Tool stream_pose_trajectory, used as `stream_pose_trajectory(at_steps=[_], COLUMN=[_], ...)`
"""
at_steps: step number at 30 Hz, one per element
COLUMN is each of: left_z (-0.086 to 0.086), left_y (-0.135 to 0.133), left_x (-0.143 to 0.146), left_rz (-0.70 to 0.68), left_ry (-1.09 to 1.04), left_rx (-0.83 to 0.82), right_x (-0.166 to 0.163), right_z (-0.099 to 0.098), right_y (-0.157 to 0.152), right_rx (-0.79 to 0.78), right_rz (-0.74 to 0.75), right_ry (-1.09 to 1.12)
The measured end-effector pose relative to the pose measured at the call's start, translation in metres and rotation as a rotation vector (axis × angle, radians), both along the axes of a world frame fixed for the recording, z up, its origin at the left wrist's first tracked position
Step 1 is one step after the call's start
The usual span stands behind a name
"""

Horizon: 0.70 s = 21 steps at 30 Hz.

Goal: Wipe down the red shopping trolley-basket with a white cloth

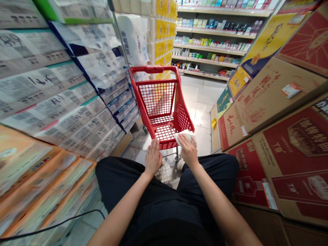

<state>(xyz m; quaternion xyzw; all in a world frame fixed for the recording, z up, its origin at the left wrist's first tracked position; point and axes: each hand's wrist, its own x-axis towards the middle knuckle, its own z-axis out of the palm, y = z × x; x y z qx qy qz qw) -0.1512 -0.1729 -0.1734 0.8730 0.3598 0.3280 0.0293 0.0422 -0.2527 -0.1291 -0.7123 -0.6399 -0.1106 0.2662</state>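
A red plastic shopping cart (pixel 188 114) stands in front of my knees, its lattice basket facing me. My left hand (pixel 153 158) rests against the near left corner of the basket rim, fingers stretched out and close together. In my right hand (pixel 189 148) is a white cloth (pixel 185 134), pressed on the near right corner of the cart. The palm side of both hands is hidden. The cart's handle is at its far end, and a thin grey pole (pixel 121 37) rises beside it on the left.
Stacked packs of paper goods (pixel 64 99) line the left side. Cardboard cartons (pixel 256 99) are piled along the right. Shelves with small bottles and boxes (pixel 212 32) stand at the back, beyond a tiled floor (pixel 202 95). A black cable (pixel 58 220) crosses at lower left.
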Motion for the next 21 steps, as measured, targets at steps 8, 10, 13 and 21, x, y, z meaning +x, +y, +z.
stream_pose_trajectory(at_steps=[8, 10, 13, 21], left_z=[-0.002, -0.003, -0.003, -0.001], left_y=[-0.003, -0.002, -0.002, -0.001], left_x=[0.004, 0.004, 0.002, -0.001], left_rz=[0.019, 0.016, 0.0, -0.002], left_ry=[-0.034, -0.04, -0.038, 0.02], left_rx=[-0.009, -0.011, -0.019, -0.011], right_x=[0.017, -0.016, -0.068, -0.058], right_z=[0.007, 0.009, 0.012, 0.007], right_y=[0.001, 0.008, 0.019, 0.013], right_rx=[-0.024, -0.047, -0.086, -0.018], right_rz=[-0.245, -0.219, -0.078, 0.11], right_ry=[0.096, 0.104, 0.09, 0.005])
